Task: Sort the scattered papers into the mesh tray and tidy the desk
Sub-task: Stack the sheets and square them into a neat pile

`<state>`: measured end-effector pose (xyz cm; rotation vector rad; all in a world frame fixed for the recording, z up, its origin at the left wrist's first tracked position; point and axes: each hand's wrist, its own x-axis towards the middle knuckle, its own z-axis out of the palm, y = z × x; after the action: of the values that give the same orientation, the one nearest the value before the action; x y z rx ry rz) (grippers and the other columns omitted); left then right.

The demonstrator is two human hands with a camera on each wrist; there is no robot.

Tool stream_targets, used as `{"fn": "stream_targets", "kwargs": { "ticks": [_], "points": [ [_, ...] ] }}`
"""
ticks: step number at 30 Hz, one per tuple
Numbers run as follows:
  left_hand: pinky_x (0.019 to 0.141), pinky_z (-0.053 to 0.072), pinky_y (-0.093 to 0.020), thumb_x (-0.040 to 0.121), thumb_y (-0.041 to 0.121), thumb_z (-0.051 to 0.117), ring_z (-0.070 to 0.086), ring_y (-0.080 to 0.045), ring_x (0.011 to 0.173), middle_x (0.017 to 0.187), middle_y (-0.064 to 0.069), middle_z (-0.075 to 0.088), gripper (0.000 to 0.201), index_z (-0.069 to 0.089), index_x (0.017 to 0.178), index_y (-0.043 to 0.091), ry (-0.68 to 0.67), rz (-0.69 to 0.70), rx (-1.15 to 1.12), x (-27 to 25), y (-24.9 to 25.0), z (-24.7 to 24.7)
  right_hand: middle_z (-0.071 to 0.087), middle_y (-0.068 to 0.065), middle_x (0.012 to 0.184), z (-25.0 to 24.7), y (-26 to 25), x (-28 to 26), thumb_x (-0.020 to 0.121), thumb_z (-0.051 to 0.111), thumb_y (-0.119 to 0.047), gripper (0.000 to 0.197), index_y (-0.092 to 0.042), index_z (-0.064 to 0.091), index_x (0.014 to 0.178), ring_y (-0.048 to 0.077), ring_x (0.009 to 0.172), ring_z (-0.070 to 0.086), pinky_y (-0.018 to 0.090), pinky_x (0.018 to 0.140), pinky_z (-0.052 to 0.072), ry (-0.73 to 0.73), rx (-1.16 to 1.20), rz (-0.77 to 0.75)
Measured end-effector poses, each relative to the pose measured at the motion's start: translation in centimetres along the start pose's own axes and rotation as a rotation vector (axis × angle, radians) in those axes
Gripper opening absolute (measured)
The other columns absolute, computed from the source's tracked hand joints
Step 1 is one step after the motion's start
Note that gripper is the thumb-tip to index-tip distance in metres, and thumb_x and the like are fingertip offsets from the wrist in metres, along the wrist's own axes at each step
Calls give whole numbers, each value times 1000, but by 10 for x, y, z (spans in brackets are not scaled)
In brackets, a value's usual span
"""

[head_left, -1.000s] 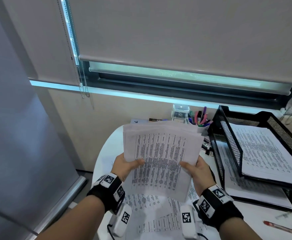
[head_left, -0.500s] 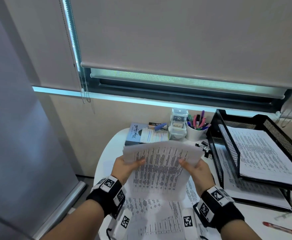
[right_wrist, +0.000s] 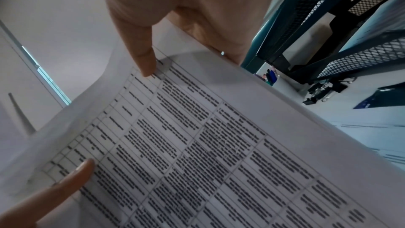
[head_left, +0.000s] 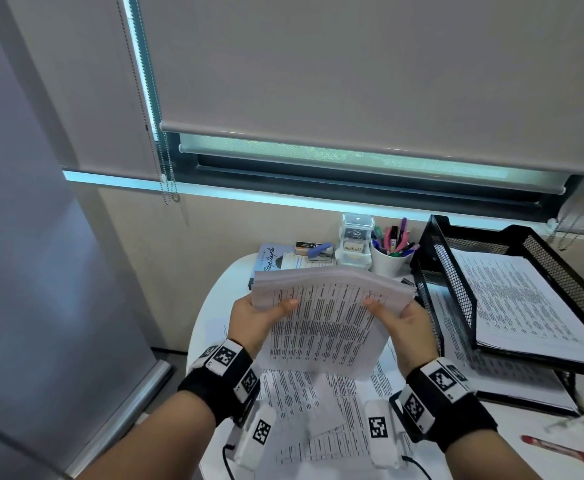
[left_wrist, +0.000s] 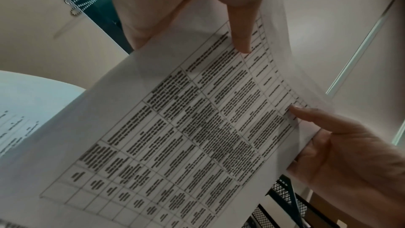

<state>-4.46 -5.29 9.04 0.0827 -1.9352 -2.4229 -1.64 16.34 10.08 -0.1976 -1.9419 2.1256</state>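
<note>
I hold a stack of printed sheets [head_left: 328,317] above the white desk [head_left: 214,306], its top edge drooping away from me. My left hand [head_left: 259,315] grips the stack's left side, thumb on the top page. My right hand [head_left: 399,322] grips the right side the same way. In the left wrist view the stack [left_wrist: 175,127] fills the frame, and in the right wrist view the stack [right_wrist: 197,145] does too, with both thumbs pressed on the printed table. More loose sheets [head_left: 318,420] lie on the desk under my wrists. The black two-tier mesh tray [head_left: 456,282] stands to the right, papers in both tiers.
At the desk's back stand a book [head_left: 271,259], a stapler [head_left: 318,251], a small clear drawer box [head_left: 354,242] and a white cup of pens [head_left: 390,254]. Binder clips [right_wrist: 322,91] lie near the tray. A red pen [head_left: 567,452] lies at the right front. A wall is on the left.
The stack has come lower and tipped flatter, its top edge bending away from me, which uncovers the book and stapler behind it. Both hands keep their grip.
</note>
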Motion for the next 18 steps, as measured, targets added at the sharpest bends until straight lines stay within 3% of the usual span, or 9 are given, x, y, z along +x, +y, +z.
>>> {"fn": "stream_targets", "kwargs": {
  "ticks": [5, 8, 12, 18],
  "points": [
    [75, 55, -29, 70, 5, 78, 70, -15, 82, 88, -2, 74, 26, 69, 93, 13, 18, 15, -10, 3, 0, -1, 76, 0, 89, -1, -5, 3, 79, 68, -2, 19, -15, 69, 93, 20, 89, 70, 35, 81, 54, -10, 11, -29],
    [68, 54, -23, 70, 1, 77, 70, -10, 73, 81, 2, 73, 23, 67, 86, 15, 23, -23, -6, 2, -11, -3, 75, 3, 92, -3, 14, 1, 79, 69, -4, 17, -16, 68, 91, 23, 91, 69, 44, 87, 53, 1, -55, 58],
    [73, 54, -31, 70, -4, 76, 66, -25, 82, 84, -6, 70, 22, 67, 80, 13, 49, -86, -3, 1, -25, -4, 74, 7, 95, -2, 34, -4, 79, 69, -2, 18, -15, 70, 91, 29, 92, 68, 51, 91, 50, 1, -102, 132],
    [66, 55, -27, 70, -3, 75, 68, -18, 78, 84, -4, 72, 22, 67, 87, 9, 18, -43, -37, 7, -14, 0, 75, 1, 88, -4, 23, 5, 78, 68, 0, 18, -13, 71, 92, 23, 86, 69, 38, 78, 53, 20, -30, 70]
  ]
}}
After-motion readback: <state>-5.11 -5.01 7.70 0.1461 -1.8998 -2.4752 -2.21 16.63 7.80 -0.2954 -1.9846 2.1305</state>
